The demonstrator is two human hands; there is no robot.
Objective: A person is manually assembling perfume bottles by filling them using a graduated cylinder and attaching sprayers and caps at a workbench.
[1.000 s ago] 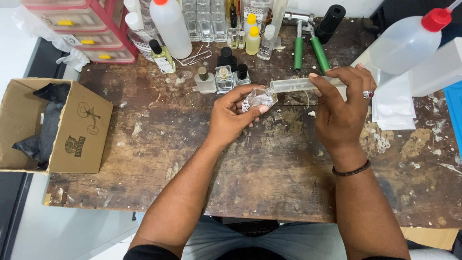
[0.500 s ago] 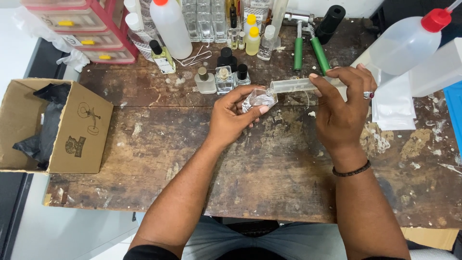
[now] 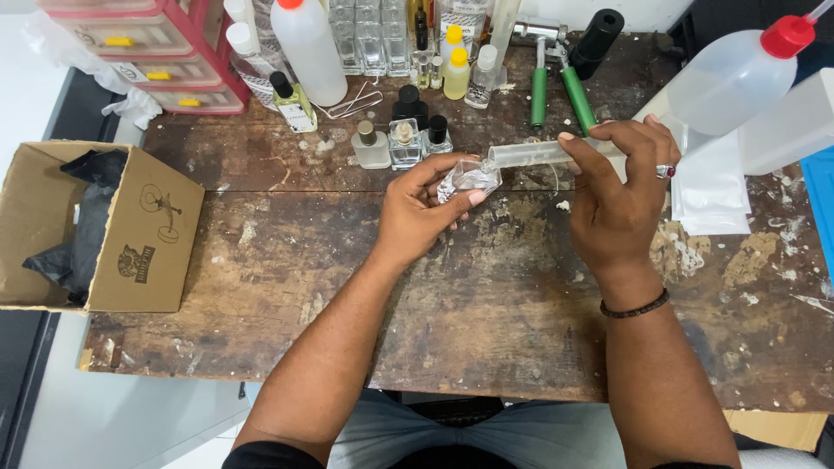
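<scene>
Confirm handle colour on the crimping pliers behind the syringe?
Green, on both handles of the metal crimping pliers; clearest in the head view.

An open cardboard box [image 3: 104, 230] with black plastic inside sits at the table's [image 3: 486, 330] left edge; pink drawers [image 3: 148, 61] stand at the back left; a white bottle [image 3: 308, 48], yellow-capped vials [image 3: 456, 74] and green-handled pliers [image 3: 556, 87] line the rear; a red-capped squeeze bottle [image 3: 738, 78] lies right

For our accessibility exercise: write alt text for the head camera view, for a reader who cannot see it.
Over a worn wooden table, the left hand holds a small clear glass bottle while the right hand aims a clear syringe at it. Small bottles stand behind; a cardboard box sits left.
</scene>
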